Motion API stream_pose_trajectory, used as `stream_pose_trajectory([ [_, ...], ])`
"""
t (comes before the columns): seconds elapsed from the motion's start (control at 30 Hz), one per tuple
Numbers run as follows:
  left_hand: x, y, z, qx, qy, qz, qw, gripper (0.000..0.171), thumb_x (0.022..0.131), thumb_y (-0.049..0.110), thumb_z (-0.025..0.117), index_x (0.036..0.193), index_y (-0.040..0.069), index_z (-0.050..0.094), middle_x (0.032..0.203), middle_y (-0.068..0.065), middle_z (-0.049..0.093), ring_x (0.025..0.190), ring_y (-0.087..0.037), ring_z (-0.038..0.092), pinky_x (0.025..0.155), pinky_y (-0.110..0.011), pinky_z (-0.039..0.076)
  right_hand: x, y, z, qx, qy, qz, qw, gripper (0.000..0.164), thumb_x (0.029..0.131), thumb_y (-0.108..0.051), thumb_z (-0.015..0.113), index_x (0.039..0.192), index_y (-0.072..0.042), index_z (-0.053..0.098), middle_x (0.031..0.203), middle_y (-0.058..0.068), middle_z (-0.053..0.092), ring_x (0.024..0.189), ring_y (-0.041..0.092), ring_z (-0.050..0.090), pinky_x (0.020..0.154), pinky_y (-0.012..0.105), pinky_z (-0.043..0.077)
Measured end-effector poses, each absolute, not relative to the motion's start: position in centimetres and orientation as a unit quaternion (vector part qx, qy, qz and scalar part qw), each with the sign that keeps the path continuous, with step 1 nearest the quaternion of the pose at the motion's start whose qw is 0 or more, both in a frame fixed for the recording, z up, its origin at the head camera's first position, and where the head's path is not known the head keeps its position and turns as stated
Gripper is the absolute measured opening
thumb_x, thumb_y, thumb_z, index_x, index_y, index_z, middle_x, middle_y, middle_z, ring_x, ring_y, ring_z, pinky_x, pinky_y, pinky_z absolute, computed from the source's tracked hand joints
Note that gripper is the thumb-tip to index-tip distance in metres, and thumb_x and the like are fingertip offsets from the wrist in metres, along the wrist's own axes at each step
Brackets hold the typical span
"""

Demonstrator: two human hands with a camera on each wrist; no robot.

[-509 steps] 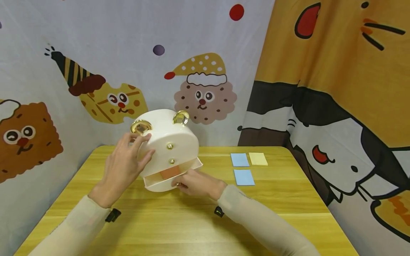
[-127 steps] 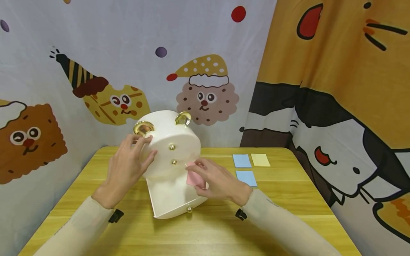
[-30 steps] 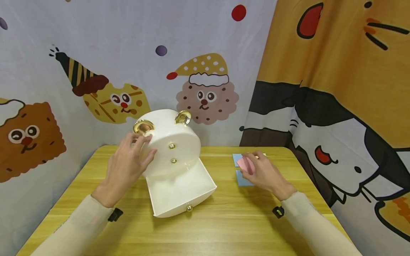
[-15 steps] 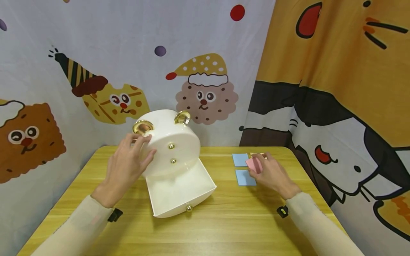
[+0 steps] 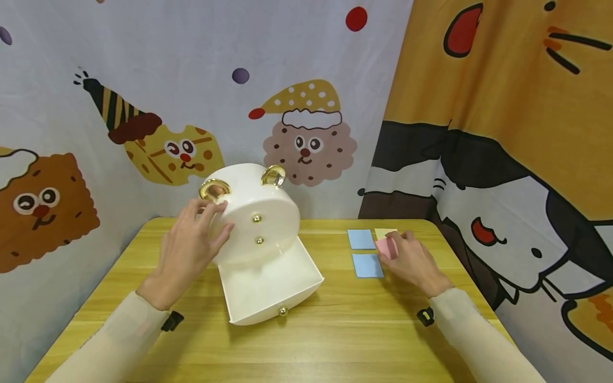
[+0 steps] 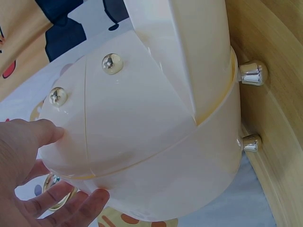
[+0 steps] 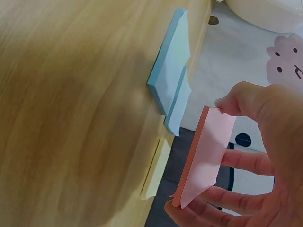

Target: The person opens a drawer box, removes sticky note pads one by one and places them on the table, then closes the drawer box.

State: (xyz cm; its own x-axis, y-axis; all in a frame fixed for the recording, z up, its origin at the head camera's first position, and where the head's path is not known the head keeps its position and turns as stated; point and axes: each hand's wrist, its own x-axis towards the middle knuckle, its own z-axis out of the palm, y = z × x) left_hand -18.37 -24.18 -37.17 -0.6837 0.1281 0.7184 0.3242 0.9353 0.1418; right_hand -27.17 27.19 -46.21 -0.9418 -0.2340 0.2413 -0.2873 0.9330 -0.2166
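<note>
A white storage box point(image 5: 249, 183) with gold ear-shaped loops and gold knobs stands on the table; its bottom drawer point(image 5: 268, 282) is pulled out and bare inside. My left hand point(image 5: 184, 250) rests on the box's left side, thumb against the front and fingers spread along the curved side. My right hand point(image 5: 414, 260) pinches a pink sticky note pad point(image 7: 208, 151) between thumb and fingers, off the tabletop. Close by lie two blue sticky note pads point(image 5: 361, 239) and a yellow sticky note pad point(image 5: 384, 233), partly covered by my hand in the head view.
The wooden table point(image 5: 306, 346) has its back edge against a curtain point(image 5: 191, 64) printed with cartoon figures. A second, orange patterned curtain point(image 5: 503, 106) hangs along the right side.
The bottom drawer has come further out, and the pink pad has left it in my right hand. That hand has carried the pad right, beside the other pads. My left hand stays put.
</note>
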Motion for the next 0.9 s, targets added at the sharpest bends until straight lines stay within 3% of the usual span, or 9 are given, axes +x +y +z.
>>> stream_pose_trajectory([
  [0.9,-18.40,-24.27,-37.13,-0.130,-0.908,-0.127,0.378,0.048,0.093,0.033,0.086,0.135,0.017,0.070,0.122,-0.014,0.062,0.077,-0.024,0.055,0.043,-0.028,0.040,-27.12,28.10,-47.23,0.108,-0.982,0.134,0.079,0.060,0.093,-0.045,0.081,0.135,-0.005,0.065,0.110,0.024,0.058,0.074,0.029,0.060,0.058,0.038,0.053],
])
